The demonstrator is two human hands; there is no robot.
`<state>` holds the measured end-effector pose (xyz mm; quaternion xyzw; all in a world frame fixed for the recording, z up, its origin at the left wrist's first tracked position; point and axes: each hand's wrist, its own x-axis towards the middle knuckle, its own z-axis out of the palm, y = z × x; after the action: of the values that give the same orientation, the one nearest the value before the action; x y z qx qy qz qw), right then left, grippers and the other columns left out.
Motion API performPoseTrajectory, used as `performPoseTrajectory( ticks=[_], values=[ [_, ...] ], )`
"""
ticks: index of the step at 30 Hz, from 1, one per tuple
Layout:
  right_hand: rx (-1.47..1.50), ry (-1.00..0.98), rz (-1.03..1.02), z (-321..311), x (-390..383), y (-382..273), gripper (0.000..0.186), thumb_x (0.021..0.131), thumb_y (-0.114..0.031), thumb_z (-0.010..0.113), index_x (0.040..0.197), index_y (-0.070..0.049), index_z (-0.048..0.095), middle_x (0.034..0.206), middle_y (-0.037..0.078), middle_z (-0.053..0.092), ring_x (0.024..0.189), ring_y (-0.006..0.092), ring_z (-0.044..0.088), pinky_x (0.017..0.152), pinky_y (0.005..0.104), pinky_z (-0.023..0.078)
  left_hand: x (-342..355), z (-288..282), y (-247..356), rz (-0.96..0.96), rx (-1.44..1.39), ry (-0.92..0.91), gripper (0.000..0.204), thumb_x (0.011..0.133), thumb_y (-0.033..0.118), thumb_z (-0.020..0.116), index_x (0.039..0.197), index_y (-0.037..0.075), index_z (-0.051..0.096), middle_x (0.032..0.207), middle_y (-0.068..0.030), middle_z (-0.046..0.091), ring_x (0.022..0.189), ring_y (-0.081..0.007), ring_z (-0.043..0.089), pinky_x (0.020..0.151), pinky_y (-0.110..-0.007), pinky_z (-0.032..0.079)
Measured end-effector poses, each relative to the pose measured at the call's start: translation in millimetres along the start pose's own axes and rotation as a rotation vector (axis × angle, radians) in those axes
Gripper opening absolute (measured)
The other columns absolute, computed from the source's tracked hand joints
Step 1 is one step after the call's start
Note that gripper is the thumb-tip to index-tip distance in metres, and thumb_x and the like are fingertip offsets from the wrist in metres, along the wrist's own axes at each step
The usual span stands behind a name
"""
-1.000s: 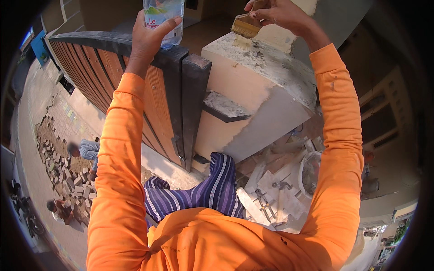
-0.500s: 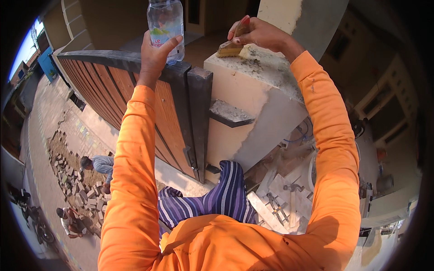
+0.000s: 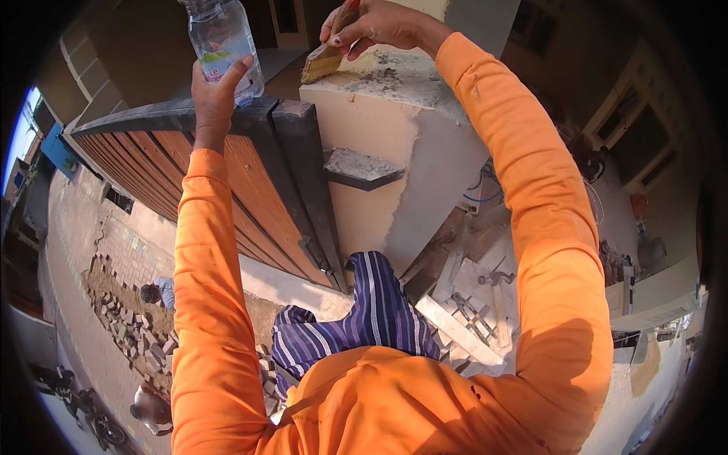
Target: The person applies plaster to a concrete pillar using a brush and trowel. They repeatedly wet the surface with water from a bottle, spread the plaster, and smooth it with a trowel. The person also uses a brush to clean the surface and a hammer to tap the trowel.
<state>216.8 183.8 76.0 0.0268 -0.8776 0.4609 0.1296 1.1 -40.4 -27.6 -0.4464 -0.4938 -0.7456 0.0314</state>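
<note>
My left hand (image 3: 214,98) is closed around a clear plastic bottle (image 3: 221,34) with a coloured label, over the top of a dark metal-framed gate with wood-look slats (image 3: 241,174). My right hand (image 3: 379,26) grips a flat paintbrush (image 3: 322,64), red at the handle's end, its yellowish bristles down at the left edge of a cream pillar's (image 3: 356,117) rough, stained top. Part of the handle is hidden by my fingers. A short black-edged ledge (image 3: 362,165) juts from the pillar below.
Lower right lie boards (image 3: 459,334), a hammer (image 3: 497,279), metal tools (image 3: 469,318) and hoses. Down left, two other people (image 3: 163,292) (image 3: 152,406) are by loose paving blocks (image 3: 136,326); parked motorbikes (image 3: 83,409) stand beyond. My striped-clad legs (image 3: 356,318) are below the gate.
My right hand has brought the brush down and leftward to the pillar top's left edge. The view has shifted, and both hands now sit further left in it. The bottle stays held.
</note>
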Motion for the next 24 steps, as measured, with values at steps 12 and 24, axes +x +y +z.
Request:
performPoseTrajectory(
  ticks=[12, 24],
  values=[
    [-0.016, 0.113, 0.202, -79, -91, -40, 0.022, 0.075, -0.003, 0.070, 0.095, 0.005, 0.076, 0.086, 0.015, 0.074, 0.070, 0.0233, 0.073, 0.064, 0.0353, 0.064, 1, -2, -6, 0.024, 0.029, 0.020, 0.064, 0.082, 0.025, 0.089, 0.129, 0.000, 0.054, 0.114, -0.0088, 0.067, 0.100, -0.0156, 0.067, 0.090, -0.030, 0.054],
    [-0.157, 0.297, 0.298, -57, -14, 36, 0.021, 0.068, -0.003, 0.065, 0.087, -0.001, 0.074, 0.092, 0.008, 0.069, 0.081, 0.0205, 0.068, 0.070, 0.0324, 0.062, -4, 6, 12, 0.028, -0.021, 0.001, 0.058, 0.086, 0.022, 0.084, 0.130, 0.002, 0.054, 0.120, -0.0089, 0.064, 0.108, -0.0181, 0.063, 0.098, -0.033, 0.050]
  ],
)
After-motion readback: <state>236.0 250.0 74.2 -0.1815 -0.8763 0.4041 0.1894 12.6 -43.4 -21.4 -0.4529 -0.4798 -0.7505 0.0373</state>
